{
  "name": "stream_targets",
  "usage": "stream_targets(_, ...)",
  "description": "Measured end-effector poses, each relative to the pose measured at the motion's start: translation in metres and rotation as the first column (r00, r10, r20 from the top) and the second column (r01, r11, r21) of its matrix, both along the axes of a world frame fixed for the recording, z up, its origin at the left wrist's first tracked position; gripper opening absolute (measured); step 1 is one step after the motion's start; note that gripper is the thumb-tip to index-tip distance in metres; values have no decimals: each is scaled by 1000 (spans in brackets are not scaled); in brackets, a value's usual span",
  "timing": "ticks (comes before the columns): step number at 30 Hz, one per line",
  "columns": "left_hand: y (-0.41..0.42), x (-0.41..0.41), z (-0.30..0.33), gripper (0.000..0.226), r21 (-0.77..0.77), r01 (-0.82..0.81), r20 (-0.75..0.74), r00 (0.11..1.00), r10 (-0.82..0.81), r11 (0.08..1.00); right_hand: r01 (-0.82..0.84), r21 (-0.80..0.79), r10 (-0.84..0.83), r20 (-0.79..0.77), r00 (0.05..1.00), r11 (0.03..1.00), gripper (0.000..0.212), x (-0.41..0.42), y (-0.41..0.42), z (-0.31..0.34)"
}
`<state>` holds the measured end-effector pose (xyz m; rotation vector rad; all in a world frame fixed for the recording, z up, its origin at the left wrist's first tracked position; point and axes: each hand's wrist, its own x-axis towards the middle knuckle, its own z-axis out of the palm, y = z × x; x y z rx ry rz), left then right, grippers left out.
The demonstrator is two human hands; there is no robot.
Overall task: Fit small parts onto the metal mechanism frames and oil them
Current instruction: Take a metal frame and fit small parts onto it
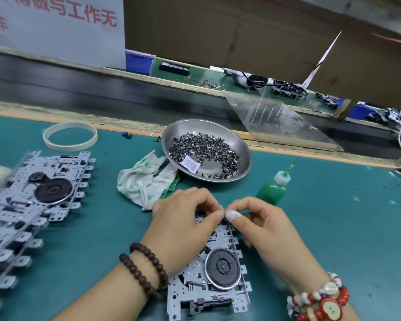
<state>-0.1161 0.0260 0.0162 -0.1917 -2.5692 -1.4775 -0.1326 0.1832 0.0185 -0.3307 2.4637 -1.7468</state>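
Green bench carries everything. Stack of metal frames at left edge. Single frame lies flat at near centre, under both hands. Steel bowl of small dark parts beyond hands, white cloth beside it. Green oil bottle upright right of bowl. Left hand and right hand meet above frame's far end, fingers pinched together on tiny part, too small to identify.

Matt grey stamped-metal frame at 6 o'clock, glossy chrome ring round black plastic wheel. Polished steel bowl at 12, shiny small metal parts inside. Soft crumpled cloth at 10. Translucent green plastic bottle at 2. Matt teal mat.
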Motion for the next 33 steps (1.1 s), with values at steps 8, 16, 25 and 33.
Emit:
stream_targets(8, -2, 0, -1, 16, -7, 47, 14, 999, -47, 999, 51, 161, -37, -89, 995, 986, 14, 3, -1, -1)
stream_targets(16, -3, -2, -4, 15, -75, 50, 37, 998, -47, 996, 98, 259, -46, -200, 979, 961, 13, 6, -1, -3)
stream_targets(25, -3, -4, -4, 15, -65, 55, 62, 997, -50, 996, 138, 262, -81, -215, 973, 955, 15, 7, -6, -5)
stream_targets(33, -3, -3, -4, 18, -34, 51, 59, 997, -49, 998, 53, -11, -52, 102, 993, 999, 13, 8, -7, -4)
